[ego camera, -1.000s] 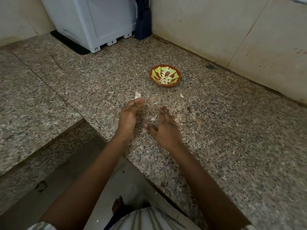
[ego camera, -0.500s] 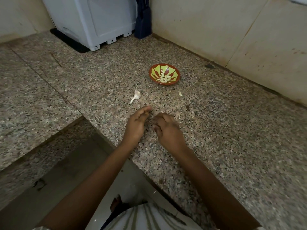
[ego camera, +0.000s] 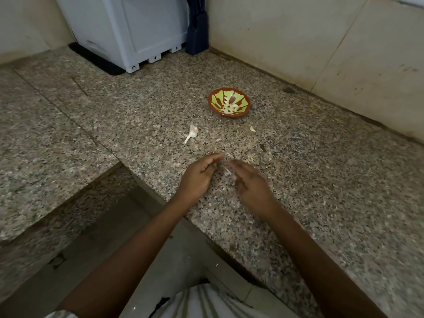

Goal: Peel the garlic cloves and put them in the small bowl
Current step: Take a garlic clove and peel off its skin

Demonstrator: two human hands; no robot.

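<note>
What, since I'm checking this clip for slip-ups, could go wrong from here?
The left hand and right hand work near the counter edge, so a small clove could drop to the floor. The pale piece near the small bowl might be overlooked on the speckled stone.

You've got a speckled granite counter (ego camera: 321,180) running into the corner, with beige wall tiles (ego camera: 286,37) behind it. Far back, a white appliance (ego camera: 137,26) sits on a black mat (ego camera: 96,59), and a dark blue object (ego camera: 197,35) stands just beside it. There's a dark smudge (ego camera: 288,90) on the counter near the wall.
</note>
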